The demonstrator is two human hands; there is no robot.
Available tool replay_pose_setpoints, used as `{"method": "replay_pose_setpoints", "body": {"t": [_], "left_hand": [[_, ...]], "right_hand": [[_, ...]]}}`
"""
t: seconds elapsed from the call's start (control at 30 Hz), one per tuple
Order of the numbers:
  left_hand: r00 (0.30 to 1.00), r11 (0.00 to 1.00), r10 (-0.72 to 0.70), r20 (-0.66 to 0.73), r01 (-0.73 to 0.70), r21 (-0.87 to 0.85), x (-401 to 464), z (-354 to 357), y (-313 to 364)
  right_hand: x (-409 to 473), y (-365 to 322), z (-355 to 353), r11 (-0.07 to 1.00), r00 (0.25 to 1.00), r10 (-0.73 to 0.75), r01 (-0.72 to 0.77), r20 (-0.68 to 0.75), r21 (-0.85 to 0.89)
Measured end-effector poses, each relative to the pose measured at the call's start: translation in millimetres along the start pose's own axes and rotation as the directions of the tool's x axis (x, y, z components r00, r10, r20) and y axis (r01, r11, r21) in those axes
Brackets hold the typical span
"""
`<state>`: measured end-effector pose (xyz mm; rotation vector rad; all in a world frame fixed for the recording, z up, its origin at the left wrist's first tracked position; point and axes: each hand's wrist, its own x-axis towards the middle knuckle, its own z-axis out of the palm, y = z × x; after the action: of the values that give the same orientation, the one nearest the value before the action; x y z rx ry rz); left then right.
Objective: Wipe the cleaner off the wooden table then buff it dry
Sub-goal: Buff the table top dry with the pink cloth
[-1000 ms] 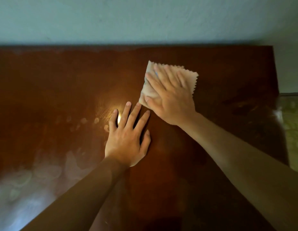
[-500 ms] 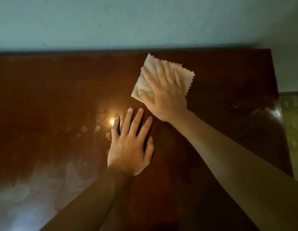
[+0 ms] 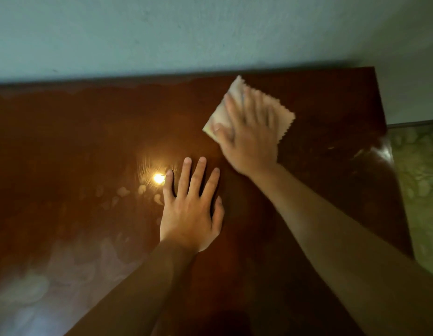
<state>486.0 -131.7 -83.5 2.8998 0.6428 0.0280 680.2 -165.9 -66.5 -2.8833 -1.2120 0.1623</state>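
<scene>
Right now the right hand [image 3: 249,137] lies flat on a small cream cleaning cloth [image 3: 281,117] with zigzag edges. Its fingers are spread out and press the cloth down; they do not pinch it. The cloth sits on the wooden table [image 3: 65,141], near the far edge, at about 1 o'clock from the left hand [image 3: 190,209]. The left hand rests flat on the bare wood with open fingers, holding nothing.

The cloth looks thin, light and soft. It would bunch up or slip out if pushed with one finger, so a flat palm over its middle is the best hold. The tabletop looks hard, shiny and smooth, so the cloth should slide easily. Pale smudges [image 3: 29,287] show at about 8 o'clock, and small spots sit by a bright light reflection [image 3: 158,178].
</scene>
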Motion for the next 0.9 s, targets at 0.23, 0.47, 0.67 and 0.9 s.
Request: {"method": "replay_pose_setpoints", "body": {"t": [0.23,0.47,0.67,0.9], "left_hand": [[1.0,1.0,-0.003,0.004,0.003,0.008,-0.1,-2.6,0.2],[1.0,1.0,-0.01,-0.008,0.01,0.005,0.3,-1.0,1.0],[0.997,0.999,-0.04,0.06,0.039,0.018,3.8,-11.9,5.3],[0.995,0.999,-0.04,0.094,0.042,-0.02,47.6,-17.2,33.1]], "right_hand": [[7.0,52.7,-5.4,0.999,0.999,0.036,-0.037,0.035,0.013],[10.1,73.1,-7.8,0.983,0.983,0.181,-0.182,0.011,0.019],[-16.1,34.4,-3.5,0.997,0.997,-0.077,0.076,0.021,0.027],[2.8,161.3,-14.4,0.99,0.99,0.133,-0.135,0.045,0.04]]}}
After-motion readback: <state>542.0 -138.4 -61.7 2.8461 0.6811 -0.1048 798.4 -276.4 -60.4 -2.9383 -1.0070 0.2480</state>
